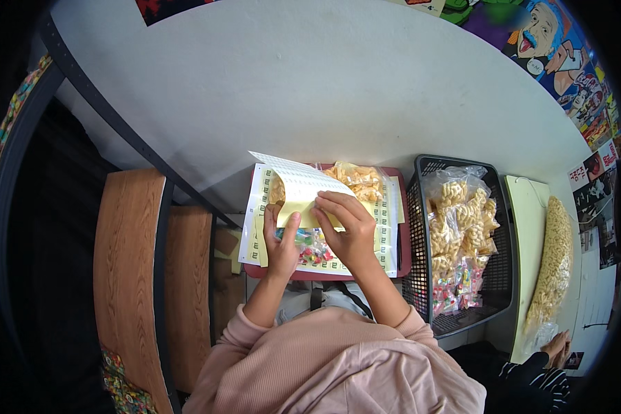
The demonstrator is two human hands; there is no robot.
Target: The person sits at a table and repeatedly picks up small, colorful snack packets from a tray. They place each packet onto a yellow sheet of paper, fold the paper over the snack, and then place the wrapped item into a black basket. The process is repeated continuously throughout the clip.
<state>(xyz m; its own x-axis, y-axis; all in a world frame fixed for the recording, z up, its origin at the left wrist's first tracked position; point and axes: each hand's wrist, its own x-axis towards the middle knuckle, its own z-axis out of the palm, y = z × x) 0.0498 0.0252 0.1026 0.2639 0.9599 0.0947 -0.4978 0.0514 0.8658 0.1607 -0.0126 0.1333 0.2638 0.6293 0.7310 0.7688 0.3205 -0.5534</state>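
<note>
My left hand [284, 235] grips the lower left part of a curved sheet of printed labels with a yellow backing [310, 189], its thumb on the yellow part. The fingers of my right hand [344, 222] touch the sheet's lower right part; whether they pinch it is hard to see. Beneath lie more label sheets [388, 253] on a red tray or small table [404, 259]. A clear bag of puffed snacks [359, 181] lies behind the sheet, and clear bags of colourful wrapped sweets [315, 253] lie below it, partly hidden by my hands.
To the right stands a black plastic basket [419, 207] with bagged snacks [460, 217] and sweets. Beyond it, a long bag of snacks [551, 259] rests on a pale board [522, 207], near another person's hands [556, 346]. Wood-grain shelves [129, 269] stand left; a white wall [290, 93] rises behind.
</note>
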